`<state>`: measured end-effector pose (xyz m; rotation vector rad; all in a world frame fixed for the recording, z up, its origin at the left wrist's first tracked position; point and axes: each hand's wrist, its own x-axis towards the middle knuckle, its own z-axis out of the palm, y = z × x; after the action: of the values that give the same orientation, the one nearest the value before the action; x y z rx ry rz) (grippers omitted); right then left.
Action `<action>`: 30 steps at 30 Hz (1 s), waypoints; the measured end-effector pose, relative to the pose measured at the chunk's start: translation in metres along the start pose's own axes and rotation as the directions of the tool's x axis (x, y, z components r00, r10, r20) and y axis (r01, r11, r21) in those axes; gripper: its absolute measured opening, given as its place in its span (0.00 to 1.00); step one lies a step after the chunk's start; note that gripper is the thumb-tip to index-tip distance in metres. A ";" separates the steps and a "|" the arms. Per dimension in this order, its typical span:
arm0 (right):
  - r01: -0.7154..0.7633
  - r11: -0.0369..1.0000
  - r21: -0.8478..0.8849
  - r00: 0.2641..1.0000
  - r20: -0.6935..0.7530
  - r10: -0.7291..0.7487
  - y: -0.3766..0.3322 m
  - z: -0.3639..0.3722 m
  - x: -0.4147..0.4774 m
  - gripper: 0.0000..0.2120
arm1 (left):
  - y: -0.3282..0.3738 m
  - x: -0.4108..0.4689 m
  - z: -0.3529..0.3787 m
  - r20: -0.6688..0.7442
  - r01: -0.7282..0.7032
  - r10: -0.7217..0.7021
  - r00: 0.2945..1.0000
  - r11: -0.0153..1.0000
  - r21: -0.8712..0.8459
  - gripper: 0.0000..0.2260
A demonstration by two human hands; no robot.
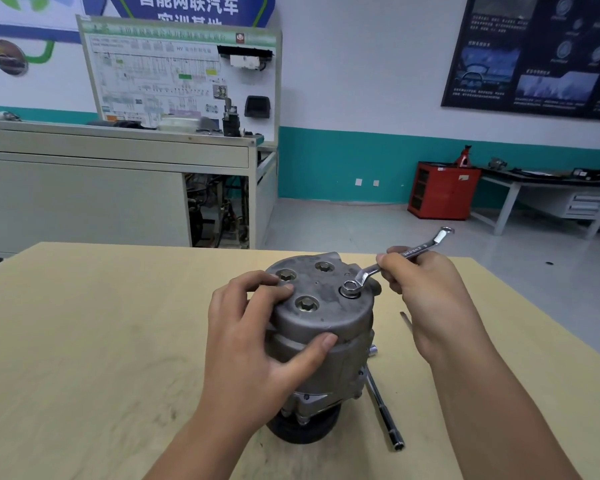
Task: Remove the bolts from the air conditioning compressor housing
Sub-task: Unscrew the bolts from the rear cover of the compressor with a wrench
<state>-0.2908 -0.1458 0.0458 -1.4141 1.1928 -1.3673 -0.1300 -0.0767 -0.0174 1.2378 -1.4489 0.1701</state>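
Observation:
A grey air conditioning compressor (pixel 329 323) stands upright on the wooden table (pixel 84 341), pulley end down. Its top cover shows three recessed hex bolts (pixel 307 303); a fourth bolt on the right is hidden under a wrench ring. My left hand (pixel 257 341) grips the cover's left side, thumb on the front rim, fingers on top. My right hand (pixel 426 292) holds the shank of a chrome ring wrench (pixel 395 259), whose lower ring end sits over the right bolt.
A long socket extension bar (pixel 383 410) lies on the table to the right of the compressor, with another thin metal tool (pixel 406 322) behind it. Beyond the table are a training bench on the left, a red cabinet (pixel 442 190) and a grey workbench on the right.

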 end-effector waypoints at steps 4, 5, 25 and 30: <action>-0.056 0.998 -0.020 0.998 0.018 0.057 0.004 -0.003 0.002 0.11 | 0.000 0.000 0.000 -0.005 -0.001 0.001 1.000 1.000 -0.001 0.24; -0.076 0.997 -0.028 0.996 0.035 0.077 0.003 -0.003 0.005 0.11 | 0.000 0.000 0.000 -0.006 -0.001 0.001 1.000 1.000 -0.001 0.24; 0.402 0.743 -0.535 0.880 0.450 -0.152 -0.033 0.047 0.008 0.11 | -0.002 0.002 0.003 -0.015 -0.041 0.042 0.999 0.998 0.039 0.25; 0.561 0.600 -0.571 0.824 0.316 -0.470 -0.020 0.047 -0.015 0.11 | -0.002 0.002 0.004 -0.022 -0.045 0.046 0.999 0.997 0.059 0.24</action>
<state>-0.2419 -0.1289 0.0584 -2.4796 1.2761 -1.2283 -0.1304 -0.0817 -0.0183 1.2465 -1.4612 0.2584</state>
